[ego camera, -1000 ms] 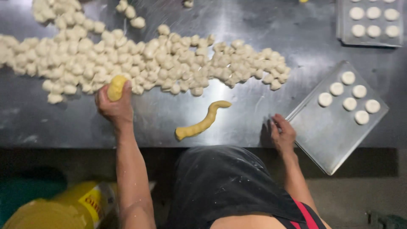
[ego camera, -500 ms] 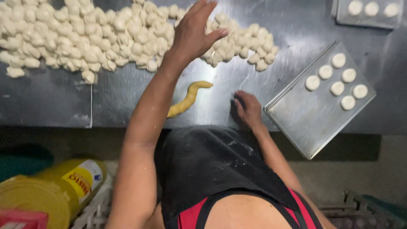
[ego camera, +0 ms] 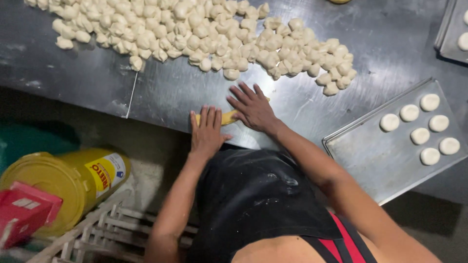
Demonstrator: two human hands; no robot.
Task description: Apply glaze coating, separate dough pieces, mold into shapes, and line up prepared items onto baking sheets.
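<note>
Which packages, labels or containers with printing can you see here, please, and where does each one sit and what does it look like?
Yellow bucket: lower left, below the steel table edge; round, lying on its side.
Label on the bucket: on its side wall; white patch with red and dark print.
Red box: far lower left, in front of the bucket; boxy, red with pale patches, blurred.
No signs or screens show.

Two hands, the left hand (ego camera: 206,132) and the right hand (ego camera: 252,107), lie flat on one yellow dough roll (ego camera: 227,117) at the frame's middle. One tray (ego camera: 375,163) at right carries six round dough discs (ego camera: 409,113). A second tray (ego camera: 451,36) shows at upper right. The pile of dough pieces (ego camera: 195,29) across the top is too many to count. One yellow bucket (ego camera: 58,182) stands at lower left.
</note>
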